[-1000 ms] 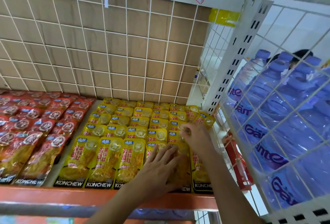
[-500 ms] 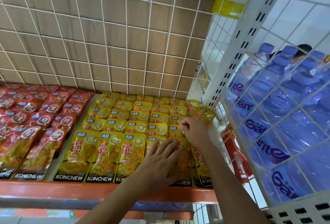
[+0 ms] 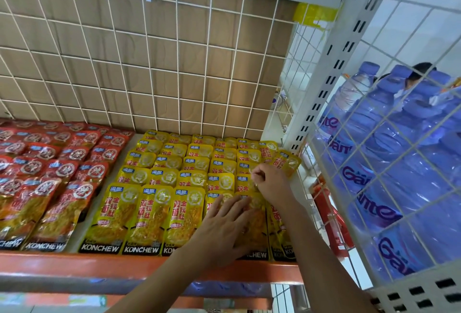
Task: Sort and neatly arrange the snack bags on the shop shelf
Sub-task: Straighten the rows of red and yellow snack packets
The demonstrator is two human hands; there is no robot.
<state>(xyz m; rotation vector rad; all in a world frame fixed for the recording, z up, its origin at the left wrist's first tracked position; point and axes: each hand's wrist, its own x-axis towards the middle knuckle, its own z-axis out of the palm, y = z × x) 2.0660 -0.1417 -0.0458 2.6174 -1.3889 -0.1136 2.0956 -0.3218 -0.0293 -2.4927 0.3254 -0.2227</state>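
Yellow KONCHEW snack bags (image 3: 149, 215) lie in overlapping rows on the orange-edged shelf (image 3: 74, 265); red bags (image 3: 42, 188) fill the rows to their left. My left hand (image 3: 224, 225) lies flat, fingers spread, on the front yellow bag of the fourth column. My right hand (image 3: 270, 179) is further back, fingers curled, pinching the top edge of a yellow bag (image 3: 245, 184) in the right columns. One yellow bag (image 3: 287, 161) sits askew at the far right.
A white wire grid backs the shelf over a brown tiled wall (image 3: 149, 63). A slotted white upright (image 3: 331, 70) and wire side panel stand at right, with shrink-wrapped blue water bottles (image 3: 399, 163) behind. A person's head shows behind the bottles.
The view has shifted slightly. My right hand has drawn a little back along the right columns; my left hand stays pressed on the front bag.
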